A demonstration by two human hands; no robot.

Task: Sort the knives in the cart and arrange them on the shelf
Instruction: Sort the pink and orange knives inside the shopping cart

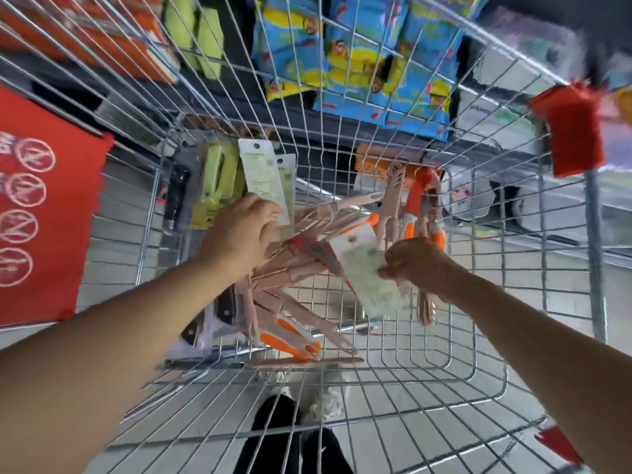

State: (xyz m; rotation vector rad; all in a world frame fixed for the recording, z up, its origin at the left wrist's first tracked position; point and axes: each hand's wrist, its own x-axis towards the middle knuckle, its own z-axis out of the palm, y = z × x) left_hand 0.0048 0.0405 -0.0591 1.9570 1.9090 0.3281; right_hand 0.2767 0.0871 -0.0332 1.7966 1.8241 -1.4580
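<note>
Both arms reach down into the wire cart (496, 234), where the knives lie in a loose heap on its floor.

The left hand (239, 234) is curled over the far side of the heap, its fingers closed on a pair of tall white cards (266, 179) that stand up from the pile. Whether it grips one card or both, I cannot tell. The right hand (420, 265) pinches the edge of another card (366, 268), pale green and white, lifted a little above the heap.

The heap (290, 268) is mostly pink-sheathed knives, crossed over one another at all angles. Orange-handled ones (290, 340) lie at the near edge of the heap, and more orange and pink pieces (417, 200) lean against the cart's far wall. Green packs (219, 186) and a dark-handled one (178, 196) stand at the far-left corner of the cart; other dark handles (225, 309) poke out at the heap's near-left side.

Sorting looks barely begun, since the types are all mixed.

The risks from here are plain. The knives interlock, so lifting one card may drag neighbours up and drop them, or tip them through the wire gaps. A pinch on a card edge is weak; the pack could swing or slip. Any loose sheath could leave a blade bare near the fingers. The picture is motion-blurred, so the hands seem to be moving fast, which makes a snag likelier.
</note>
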